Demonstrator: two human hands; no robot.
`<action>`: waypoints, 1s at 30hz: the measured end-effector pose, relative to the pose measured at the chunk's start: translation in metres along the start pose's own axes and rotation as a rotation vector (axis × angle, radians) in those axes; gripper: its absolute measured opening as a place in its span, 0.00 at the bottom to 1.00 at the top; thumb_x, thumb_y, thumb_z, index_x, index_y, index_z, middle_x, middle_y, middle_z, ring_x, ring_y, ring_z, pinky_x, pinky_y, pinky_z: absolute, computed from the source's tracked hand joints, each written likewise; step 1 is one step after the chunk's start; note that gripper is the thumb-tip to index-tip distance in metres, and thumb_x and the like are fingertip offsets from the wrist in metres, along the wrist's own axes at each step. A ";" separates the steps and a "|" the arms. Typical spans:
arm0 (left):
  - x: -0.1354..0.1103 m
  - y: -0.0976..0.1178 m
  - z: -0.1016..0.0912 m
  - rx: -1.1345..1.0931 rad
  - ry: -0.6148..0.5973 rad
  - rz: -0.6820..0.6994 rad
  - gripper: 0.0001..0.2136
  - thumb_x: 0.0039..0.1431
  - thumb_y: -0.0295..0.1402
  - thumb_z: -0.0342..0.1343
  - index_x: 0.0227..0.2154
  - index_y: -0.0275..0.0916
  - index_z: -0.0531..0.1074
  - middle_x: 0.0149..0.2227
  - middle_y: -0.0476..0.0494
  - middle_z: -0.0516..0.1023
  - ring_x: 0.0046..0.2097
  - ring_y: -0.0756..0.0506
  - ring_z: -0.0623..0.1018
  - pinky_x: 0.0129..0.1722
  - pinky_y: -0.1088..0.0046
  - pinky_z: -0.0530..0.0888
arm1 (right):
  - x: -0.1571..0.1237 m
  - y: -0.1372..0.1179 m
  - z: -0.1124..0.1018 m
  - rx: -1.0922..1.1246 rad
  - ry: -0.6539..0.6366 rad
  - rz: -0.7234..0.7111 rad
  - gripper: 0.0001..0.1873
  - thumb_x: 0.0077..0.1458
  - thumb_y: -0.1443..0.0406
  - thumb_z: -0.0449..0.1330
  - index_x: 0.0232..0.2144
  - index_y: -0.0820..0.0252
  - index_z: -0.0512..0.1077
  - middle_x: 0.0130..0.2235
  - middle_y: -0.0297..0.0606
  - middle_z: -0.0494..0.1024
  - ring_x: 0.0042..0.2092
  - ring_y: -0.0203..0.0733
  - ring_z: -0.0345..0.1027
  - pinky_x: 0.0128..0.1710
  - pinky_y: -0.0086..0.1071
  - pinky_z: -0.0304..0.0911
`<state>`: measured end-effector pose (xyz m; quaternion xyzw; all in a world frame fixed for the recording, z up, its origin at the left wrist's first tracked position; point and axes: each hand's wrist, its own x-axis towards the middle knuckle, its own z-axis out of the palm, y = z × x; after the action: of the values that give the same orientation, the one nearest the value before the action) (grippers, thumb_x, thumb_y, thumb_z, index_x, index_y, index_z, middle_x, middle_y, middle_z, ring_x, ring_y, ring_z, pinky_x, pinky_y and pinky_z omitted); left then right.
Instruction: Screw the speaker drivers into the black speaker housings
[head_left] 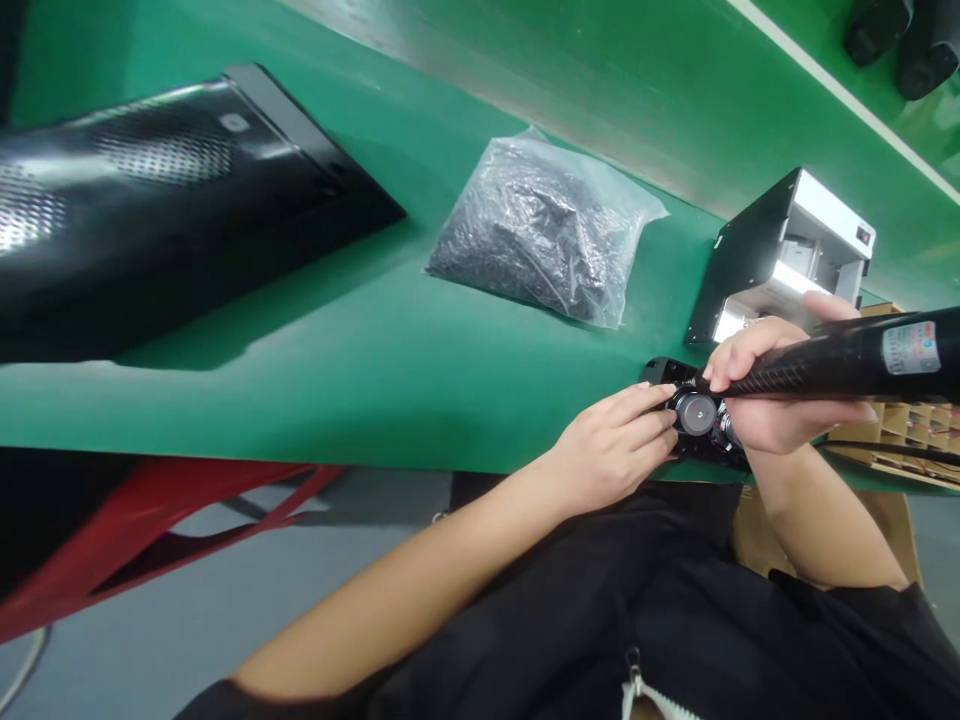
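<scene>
A long black electric screwdriver point(840, 355) with a pale label lies in the grip of my right hand point(765, 385), fingers closed round its body. The driver's tip points left, at the edge of a round black part point(696, 413) with a grey face. That part sits in a black plastic housing point(661, 370) at the bench's near edge. My left hand point(616, 440) holds the round part from its left side with fingertips pressed together. Part of the housing is hidden beneath both hands.
A silver and black boxy machine point(750, 260) stands just beyond my right hand. On the green bench point(360, 370) lies a clear bag point(540, 230) of small dark pieces. A large black perforated case point(165, 200) is at left. A compartmented cardboard tray point(900, 430) is at right.
</scene>
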<state>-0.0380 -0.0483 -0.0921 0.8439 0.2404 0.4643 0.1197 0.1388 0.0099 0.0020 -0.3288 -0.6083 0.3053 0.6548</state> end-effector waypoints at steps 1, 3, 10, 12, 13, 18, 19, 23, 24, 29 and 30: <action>-0.001 0.000 0.000 -0.002 -0.007 -0.001 0.03 0.74 0.29 0.64 0.43 0.37 0.83 0.48 0.44 0.91 0.63 0.37 0.86 0.68 0.55 0.84 | 0.000 0.000 0.000 0.003 0.003 0.007 0.42 0.62 0.27 0.52 0.58 0.45 0.79 0.24 0.27 0.77 0.16 0.37 0.63 0.15 0.32 0.69; -0.002 -0.001 0.000 -0.008 -0.025 -0.005 0.03 0.74 0.29 0.65 0.44 0.38 0.83 0.49 0.44 0.91 0.65 0.37 0.85 0.69 0.55 0.83 | -0.001 0.000 0.001 -0.003 0.005 0.015 0.41 0.62 0.26 0.51 0.57 0.44 0.79 0.24 0.26 0.76 0.16 0.37 0.63 0.15 0.32 0.68; -0.001 0.000 0.002 -0.037 -0.053 -0.048 0.04 0.74 0.31 0.66 0.47 0.39 0.84 0.50 0.43 0.90 0.68 0.36 0.82 0.70 0.54 0.82 | -0.015 0.018 -0.006 0.046 -0.075 0.044 0.50 0.50 0.19 0.51 0.56 0.44 0.75 0.24 0.26 0.76 0.17 0.37 0.63 0.17 0.32 0.64; 0.001 0.001 0.003 -0.019 -0.045 -0.043 0.04 0.74 0.32 0.65 0.47 0.38 0.83 0.48 0.42 0.91 0.67 0.36 0.83 0.69 0.55 0.83 | -0.018 0.023 -0.009 0.078 -0.116 0.074 0.51 0.47 0.19 0.54 0.56 0.45 0.74 0.24 0.26 0.77 0.18 0.37 0.65 0.19 0.33 0.64; 0.002 0.001 0.003 -0.010 -0.037 -0.038 0.05 0.75 0.32 0.65 0.46 0.38 0.83 0.47 0.42 0.90 0.67 0.36 0.84 0.68 0.56 0.83 | -0.018 0.025 -0.009 0.085 -0.129 0.079 0.51 0.48 0.19 0.55 0.56 0.45 0.74 0.25 0.27 0.77 0.18 0.37 0.65 0.19 0.32 0.65; 0.002 0.001 0.004 0.015 -0.021 -0.052 0.05 0.74 0.34 0.66 0.44 0.38 0.83 0.53 0.36 0.89 0.67 0.35 0.84 0.65 0.57 0.86 | -0.017 0.026 -0.006 0.080 -0.110 0.042 0.43 0.56 0.23 0.54 0.55 0.43 0.73 0.25 0.24 0.77 0.18 0.35 0.63 0.18 0.30 0.64; 0.000 0.001 0.004 0.015 -0.027 -0.059 0.05 0.74 0.34 0.66 0.44 0.38 0.83 0.55 0.36 0.89 0.68 0.35 0.83 0.65 0.58 0.86 | -0.018 0.026 -0.005 0.074 -0.102 0.039 0.42 0.57 0.23 0.53 0.54 0.43 0.73 0.25 0.24 0.76 0.18 0.35 0.63 0.18 0.30 0.64; -0.004 0.000 0.006 -0.008 -0.023 -0.069 0.05 0.73 0.34 0.67 0.46 0.39 0.83 0.57 0.35 0.88 0.69 0.35 0.82 0.65 0.57 0.86 | -0.024 0.027 -0.005 0.014 -0.065 0.073 0.45 0.56 0.22 0.51 0.53 0.46 0.73 0.24 0.25 0.74 0.18 0.36 0.63 0.18 0.32 0.65; -0.004 0.000 0.006 -0.008 -0.014 -0.066 0.06 0.72 0.34 0.68 0.46 0.38 0.83 0.56 0.34 0.88 0.68 0.35 0.82 0.64 0.56 0.86 | -0.026 0.028 -0.005 -0.004 -0.058 0.086 0.45 0.55 0.21 0.51 0.52 0.47 0.73 0.25 0.25 0.74 0.19 0.37 0.63 0.19 0.33 0.66; -0.004 0.000 0.005 0.018 -0.001 -0.036 0.05 0.72 0.33 0.67 0.46 0.37 0.81 0.56 0.32 0.88 0.66 0.33 0.84 0.62 0.55 0.87 | -0.030 0.023 0.000 -0.046 -0.029 0.086 0.42 0.56 0.25 0.59 0.54 0.48 0.73 0.26 0.28 0.76 0.21 0.41 0.70 0.21 0.37 0.72; -0.004 0.000 0.004 0.017 -0.005 -0.037 0.05 0.72 0.32 0.67 0.47 0.37 0.81 0.57 0.31 0.87 0.66 0.33 0.83 0.62 0.55 0.87 | -0.027 0.019 0.000 -0.045 -0.020 0.079 0.41 0.58 0.27 0.60 0.56 0.48 0.73 0.27 0.29 0.77 0.21 0.42 0.72 0.21 0.38 0.73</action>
<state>-0.0364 -0.0502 -0.0976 0.8415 0.2596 0.4580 0.1215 0.1373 -0.0004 -0.0290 -0.3643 -0.6080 0.3202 0.6286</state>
